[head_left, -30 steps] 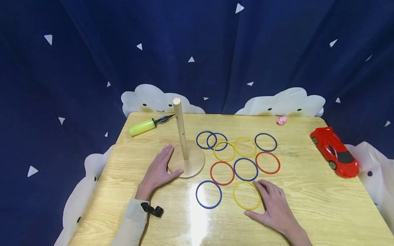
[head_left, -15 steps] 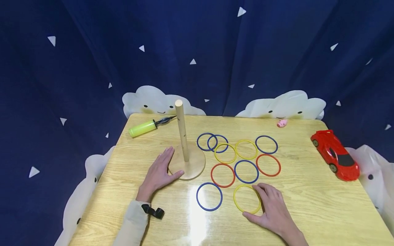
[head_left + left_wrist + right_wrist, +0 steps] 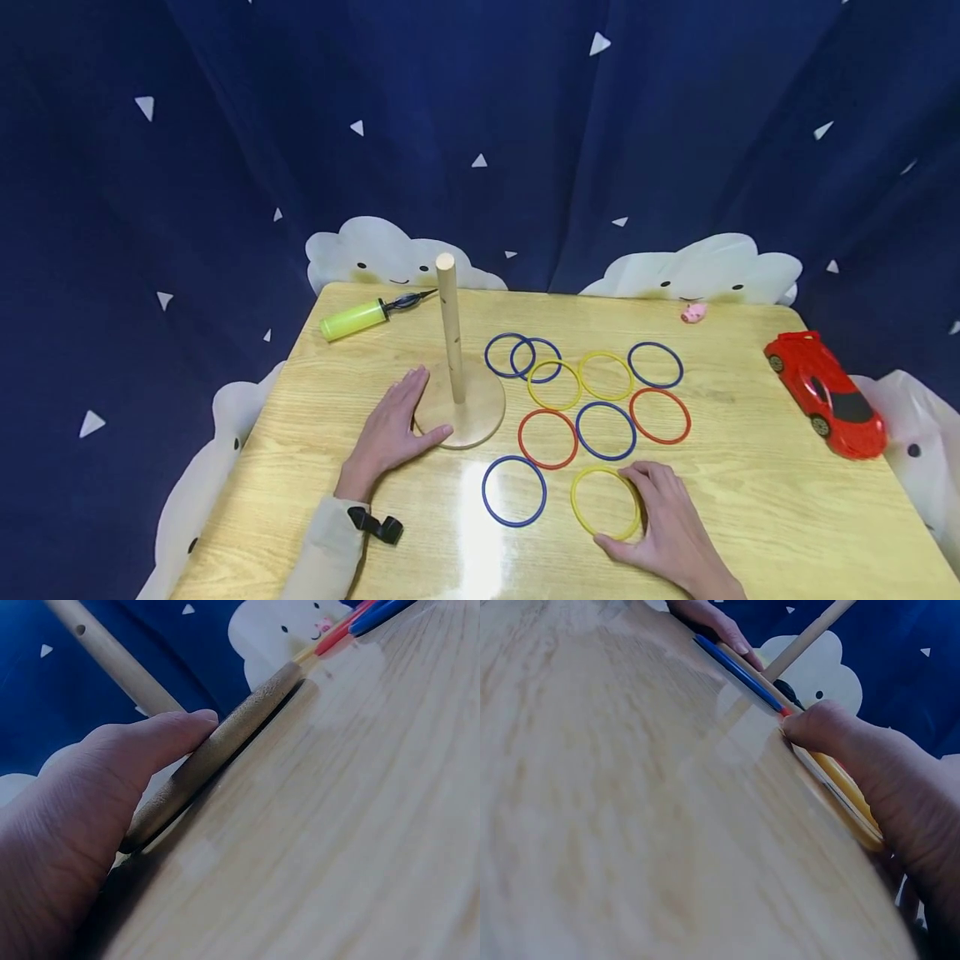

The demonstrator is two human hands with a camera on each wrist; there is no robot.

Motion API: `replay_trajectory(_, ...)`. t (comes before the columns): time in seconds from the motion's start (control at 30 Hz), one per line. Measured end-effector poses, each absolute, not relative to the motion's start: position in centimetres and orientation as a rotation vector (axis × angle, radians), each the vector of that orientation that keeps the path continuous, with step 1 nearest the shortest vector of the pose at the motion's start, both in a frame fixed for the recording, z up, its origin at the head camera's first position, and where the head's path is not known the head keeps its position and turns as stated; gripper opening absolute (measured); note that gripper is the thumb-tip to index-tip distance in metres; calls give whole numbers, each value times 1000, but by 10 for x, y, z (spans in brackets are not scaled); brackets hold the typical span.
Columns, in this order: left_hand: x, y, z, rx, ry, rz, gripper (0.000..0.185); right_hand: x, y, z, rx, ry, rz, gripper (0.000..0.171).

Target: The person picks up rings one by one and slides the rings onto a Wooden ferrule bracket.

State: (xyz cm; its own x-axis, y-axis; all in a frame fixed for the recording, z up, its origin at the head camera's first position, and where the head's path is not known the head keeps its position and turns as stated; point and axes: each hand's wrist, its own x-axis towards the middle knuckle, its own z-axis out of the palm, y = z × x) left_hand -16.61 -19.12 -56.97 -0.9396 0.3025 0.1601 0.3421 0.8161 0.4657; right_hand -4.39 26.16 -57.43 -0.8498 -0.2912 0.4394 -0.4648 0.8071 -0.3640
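Note:
A wooden stand has a round base [image 3: 480, 417] and an upright peg [image 3: 452, 333]. My left hand [image 3: 390, 429] rests against the left side of that base, fingers straight along its edge. Its thumb lies over the near rim, also visible in the left wrist view. Close to the front, a yellow ring [image 3: 574, 506] lies at the table surface. My right hand [image 3: 667, 525] holds this ring by its right part, fingertips at the far rim and thumb at the near rim. In the right wrist view the thumb [image 3: 817, 724] hides part of the yellow ring [image 3: 847, 787].
Several blue, red and yellow rings lie between the hands and behind, including a blue ring [image 3: 513, 527] and a red ring [image 3: 548, 467]. A yellow-green hand pump [image 3: 354, 320] lies back left. A pink pig toy [image 3: 693, 313] and a red toy car [image 3: 828, 396] are at right.
My right thumb and fingertips have closed in on the rim of the front yellow ring. The left hand stays at the base. The head view has shifted slightly.

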Motion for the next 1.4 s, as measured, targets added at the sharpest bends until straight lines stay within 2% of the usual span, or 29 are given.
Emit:
replay_trajectory(0.37, -166, -192, -572, -524, -2912, -757, 109, -42, 259, -565, 568, -2637, 705, 96)
replay_trajectory(0.7, -166, -192, -570, -526, -2899, -771, 109, -61, 275, -518, 642, -2595, 757, 95)
replay_trajectory(0.9, -162, -192, -573, -536, -2867, -757, 108, -87, 276, -480, 732, -2545, 736, 97)
replay_trajectory(1.2, -162, -194, -578, -495, -2870, -767, 109, -146, 261, -415, 869, -2352, 871, 92)
replay_trajectory(1.4, -164, -192, -577, -495, -2899, -751, 110, -185, 227, -378, 1039, -2058, 1010, 93)
